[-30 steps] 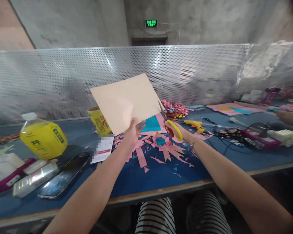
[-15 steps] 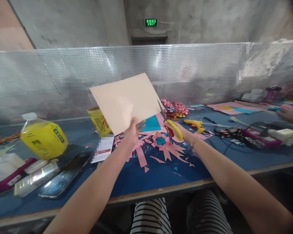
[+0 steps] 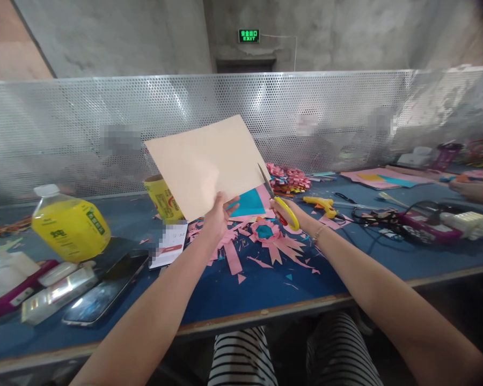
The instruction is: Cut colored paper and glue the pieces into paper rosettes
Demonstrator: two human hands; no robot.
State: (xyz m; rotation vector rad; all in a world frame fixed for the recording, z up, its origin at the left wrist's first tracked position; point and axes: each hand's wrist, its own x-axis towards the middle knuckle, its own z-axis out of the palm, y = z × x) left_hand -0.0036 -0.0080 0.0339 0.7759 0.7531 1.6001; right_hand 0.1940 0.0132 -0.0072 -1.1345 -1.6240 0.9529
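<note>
On my feed, left hand (image 3: pixel 218 219) pinches a seemingly whole sheet (image 3: pixel 209 161), right hand (image 3: pixel 304 215) grips scissors (image 3: pixel 267 185) at its edge, one rosette (image 3: pixel 264 232) apparently made.

The left hand (image 3: pixel 218 217) pinches a rectangular cream paper sheet (image 3: pixel 207 161); the right hand (image 3: pixel 301 214) holds yellow-handled metal scissors (image 3: pixel 282 205) at its right edge, though whether they touch it is hard to judge. Below, a blue-centred pink paper rosette (image 3: pixel 264 232) lies on the blue table (image 3: pixel 241 297).
</note>
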